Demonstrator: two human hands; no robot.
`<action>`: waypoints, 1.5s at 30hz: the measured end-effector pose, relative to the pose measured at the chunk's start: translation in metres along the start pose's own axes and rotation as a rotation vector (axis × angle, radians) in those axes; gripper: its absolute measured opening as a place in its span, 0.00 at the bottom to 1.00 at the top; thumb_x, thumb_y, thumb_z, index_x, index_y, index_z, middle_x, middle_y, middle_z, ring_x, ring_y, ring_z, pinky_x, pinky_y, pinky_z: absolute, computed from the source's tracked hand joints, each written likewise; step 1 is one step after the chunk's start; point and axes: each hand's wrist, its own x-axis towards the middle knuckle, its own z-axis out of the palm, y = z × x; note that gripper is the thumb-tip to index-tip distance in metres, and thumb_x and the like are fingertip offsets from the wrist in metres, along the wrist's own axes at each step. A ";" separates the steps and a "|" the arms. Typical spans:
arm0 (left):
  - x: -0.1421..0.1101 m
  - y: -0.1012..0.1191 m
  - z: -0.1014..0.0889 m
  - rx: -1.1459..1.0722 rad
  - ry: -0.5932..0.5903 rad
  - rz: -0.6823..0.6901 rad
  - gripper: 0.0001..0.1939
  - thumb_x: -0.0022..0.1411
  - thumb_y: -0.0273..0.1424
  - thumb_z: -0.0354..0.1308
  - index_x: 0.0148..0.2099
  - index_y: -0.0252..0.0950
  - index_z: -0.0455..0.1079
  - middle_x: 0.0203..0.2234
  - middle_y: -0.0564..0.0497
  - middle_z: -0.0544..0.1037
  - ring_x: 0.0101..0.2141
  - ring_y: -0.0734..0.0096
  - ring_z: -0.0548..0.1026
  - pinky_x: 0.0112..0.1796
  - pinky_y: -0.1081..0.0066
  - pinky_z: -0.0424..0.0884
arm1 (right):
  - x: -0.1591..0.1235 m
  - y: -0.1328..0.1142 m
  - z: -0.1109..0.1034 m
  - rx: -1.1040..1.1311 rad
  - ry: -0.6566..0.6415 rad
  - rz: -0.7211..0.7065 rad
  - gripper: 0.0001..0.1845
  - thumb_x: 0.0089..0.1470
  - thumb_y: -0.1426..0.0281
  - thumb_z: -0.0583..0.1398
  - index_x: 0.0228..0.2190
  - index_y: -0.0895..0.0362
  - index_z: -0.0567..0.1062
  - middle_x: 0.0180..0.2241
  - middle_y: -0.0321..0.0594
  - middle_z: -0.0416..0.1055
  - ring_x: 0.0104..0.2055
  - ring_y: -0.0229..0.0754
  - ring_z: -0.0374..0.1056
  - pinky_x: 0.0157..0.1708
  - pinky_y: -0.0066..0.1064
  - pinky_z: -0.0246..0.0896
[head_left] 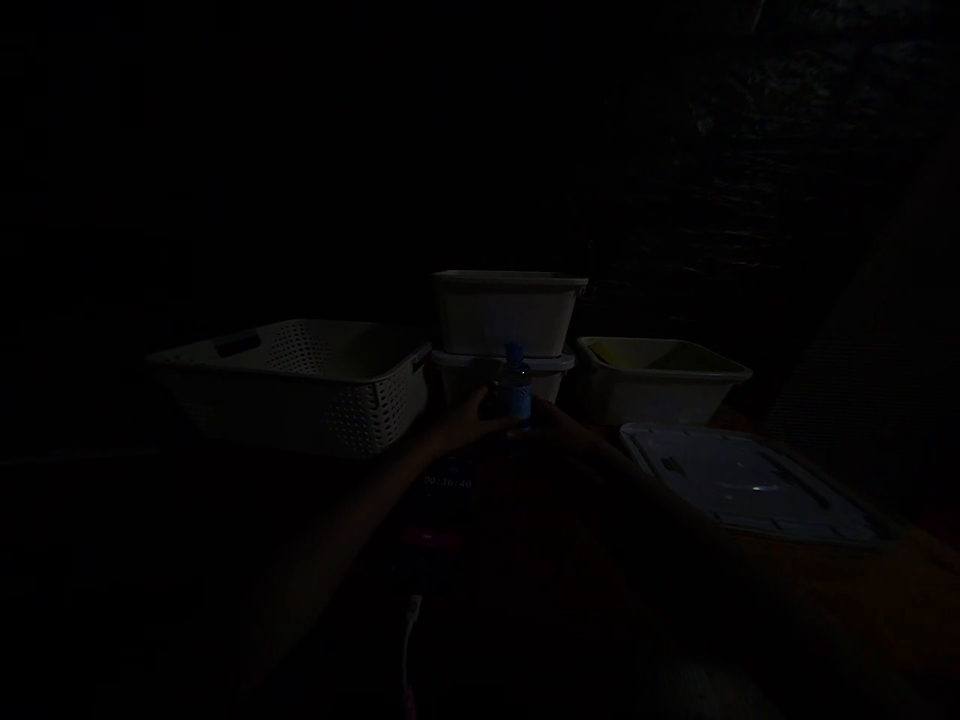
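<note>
A small clear plastic bottle (515, 392) with a blue cap and blue label stands upright in the middle, in front of stacked white bins. From its left side, my left hand (474, 420) closes around it with the thumb across the front. On the opposite side my right hand (553, 425) also grips it, thumb low near the base. The scene is very dark, and the fingers behind the bottle are hidden.
A perforated white basket (300, 410) stands left. Behind the bottle are an upper bin (506, 315) and a lower bin (461, 378). Another bin (645, 395) and a flat lid (742, 485) lie right. A phone (439, 510) showing a timer and a cable (406, 640) are nearer.
</note>
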 end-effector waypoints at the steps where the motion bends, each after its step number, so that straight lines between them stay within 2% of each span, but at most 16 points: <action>1: 0.000 -0.002 0.000 0.001 -0.005 -0.009 0.36 0.51 0.47 0.60 0.58 0.36 0.57 0.53 0.40 0.68 0.51 0.55 0.69 0.49 0.56 0.66 | 0.000 0.000 -0.002 0.004 -0.002 0.005 0.18 0.58 0.65 0.56 0.48 0.59 0.67 0.48 0.45 0.65 0.46 0.43 0.66 0.44 0.41 0.65; 4: 0.002 -0.005 0.001 -0.012 -0.030 -0.009 0.35 0.52 0.46 0.60 0.57 0.36 0.58 0.53 0.40 0.68 0.52 0.55 0.68 0.50 0.57 0.66 | 0.002 0.005 -0.007 0.020 -0.012 0.032 0.19 0.57 0.66 0.57 0.49 0.58 0.66 0.49 0.45 0.65 0.46 0.42 0.66 0.45 0.41 0.65; 8: 0.004 -0.006 0.000 -0.026 -0.068 0.047 0.31 0.52 0.46 0.60 0.54 0.36 0.62 0.50 0.42 0.71 0.50 0.57 0.70 0.49 0.57 0.67 | 0.005 0.013 -0.012 0.046 -0.047 0.078 0.27 0.51 0.69 0.62 0.52 0.59 0.63 0.47 0.45 0.67 0.46 0.40 0.66 0.49 0.38 0.62; 14: 0.003 -0.004 0.000 -0.001 -0.098 0.017 0.33 0.52 0.48 0.59 0.56 0.36 0.61 0.51 0.41 0.70 0.50 0.55 0.69 0.49 0.57 0.67 | 0.004 0.019 -0.016 0.088 -0.101 0.116 0.26 0.50 0.67 0.63 0.50 0.61 0.65 0.47 0.47 0.68 0.46 0.40 0.66 0.50 0.38 0.60; 20: -0.001 0.003 -0.001 0.030 -0.096 0.014 0.33 0.53 0.49 0.57 0.55 0.36 0.61 0.51 0.42 0.70 0.50 0.54 0.69 0.49 0.58 0.67 | 0.004 0.021 -0.015 0.150 -0.080 0.125 0.24 0.47 0.67 0.65 0.46 0.61 0.68 0.45 0.46 0.69 0.44 0.40 0.68 0.50 0.39 0.61; 25: -0.001 0.002 -0.001 0.067 -0.076 0.057 0.30 0.53 0.49 0.57 0.54 0.37 0.62 0.52 0.43 0.69 0.51 0.55 0.68 0.50 0.58 0.65 | 0.006 0.020 -0.012 0.139 -0.060 0.070 0.28 0.44 0.67 0.66 0.48 0.59 0.67 0.46 0.46 0.69 0.45 0.42 0.68 0.50 0.40 0.62; 29: 0.000 -0.003 0.000 0.076 -0.053 -0.014 0.34 0.51 0.51 0.58 0.55 0.37 0.61 0.52 0.41 0.69 0.50 0.53 0.69 0.49 0.56 0.66 | 0.010 0.027 -0.014 0.068 0.014 0.005 0.33 0.42 0.68 0.67 0.50 0.58 0.65 0.49 0.46 0.67 0.47 0.43 0.67 0.50 0.41 0.62; 35: 0.001 -0.005 0.002 0.024 -0.044 -0.067 0.37 0.49 0.51 0.59 0.56 0.35 0.59 0.51 0.40 0.69 0.50 0.52 0.70 0.47 0.57 0.68 | 0.014 0.037 -0.023 0.014 0.047 0.038 0.29 0.42 0.66 0.67 0.46 0.60 0.68 0.45 0.46 0.70 0.44 0.44 0.68 0.47 0.39 0.63; 39: 0.001 -0.006 0.001 0.019 -0.069 -0.071 0.35 0.49 0.51 0.59 0.54 0.35 0.63 0.49 0.41 0.72 0.48 0.54 0.71 0.46 0.58 0.69 | 0.011 0.030 -0.026 -0.003 0.034 0.034 0.26 0.43 0.65 0.66 0.44 0.61 0.70 0.42 0.46 0.71 0.43 0.43 0.69 0.46 0.39 0.63; 45: 0.003 -0.009 -0.003 0.018 -0.115 -0.028 0.31 0.52 0.49 0.58 0.52 0.35 0.65 0.48 0.43 0.73 0.46 0.56 0.72 0.46 0.59 0.69 | 0.006 0.020 -0.027 0.020 -0.021 0.031 0.26 0.45 0.65 0.65 0.46 0.60 0.70 0.44 0.45 0.72 0.45 0.44 0.69 0.48 0.39 0.61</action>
